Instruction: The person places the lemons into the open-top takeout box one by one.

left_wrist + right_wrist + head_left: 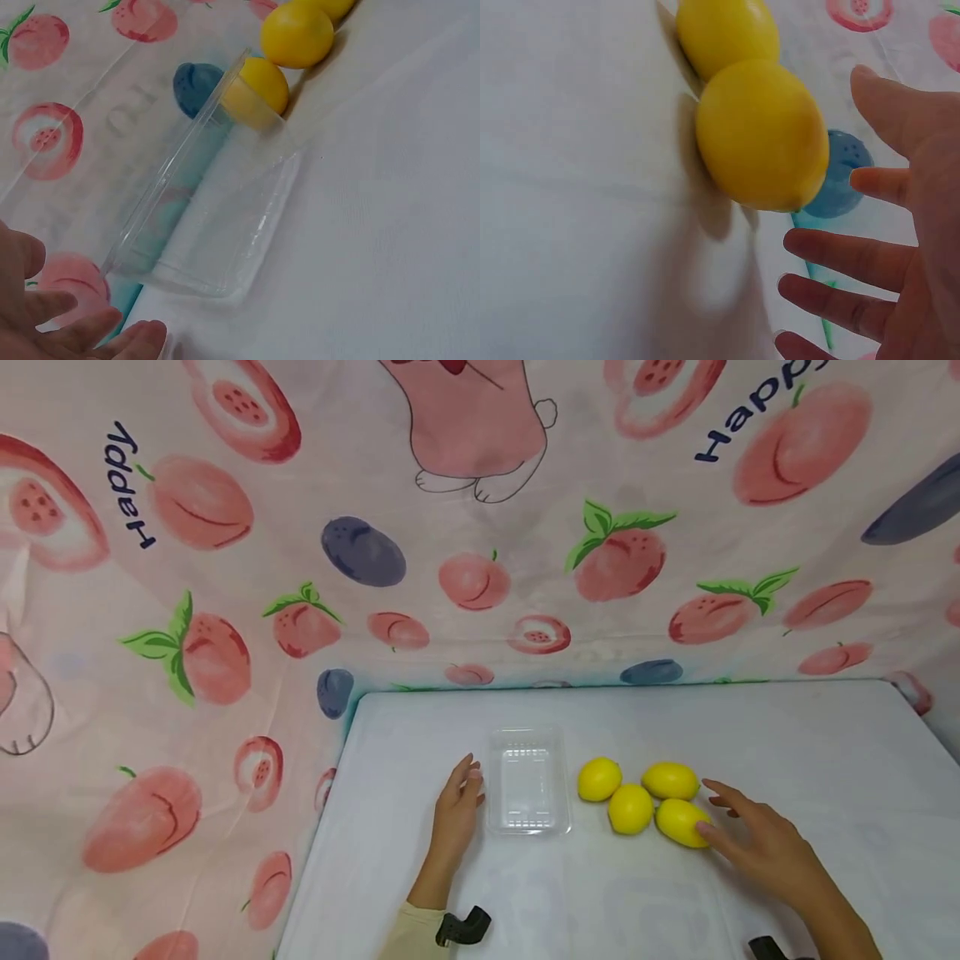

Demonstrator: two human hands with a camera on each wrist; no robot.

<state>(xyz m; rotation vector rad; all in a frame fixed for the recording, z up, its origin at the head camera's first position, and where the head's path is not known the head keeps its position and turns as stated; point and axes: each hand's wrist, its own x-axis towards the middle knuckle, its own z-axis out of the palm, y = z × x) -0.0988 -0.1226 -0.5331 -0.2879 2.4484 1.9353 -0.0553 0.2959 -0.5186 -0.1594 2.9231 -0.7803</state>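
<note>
Lemons: four (631,807) are grouped at lower centre of the head view, on the white table (787,743).
Nearest lemon (679,822): touched by the thumb of the right hand (757,843), fingers spread and straight.
Clear tray (527,781): left of the lemons.
Left hand (459,810): laid relaxed just beside the tray's left edge, nothing gripped.

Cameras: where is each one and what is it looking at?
Head: sits high, looks down at the table, clear tray, four lemons; shows left hand and right hand.
Left wrist: sits low by the tray; shows left fingers.
Right wrist: sits close to the nearest lemon; shows open right hand.
All three views share lemons.
</note>
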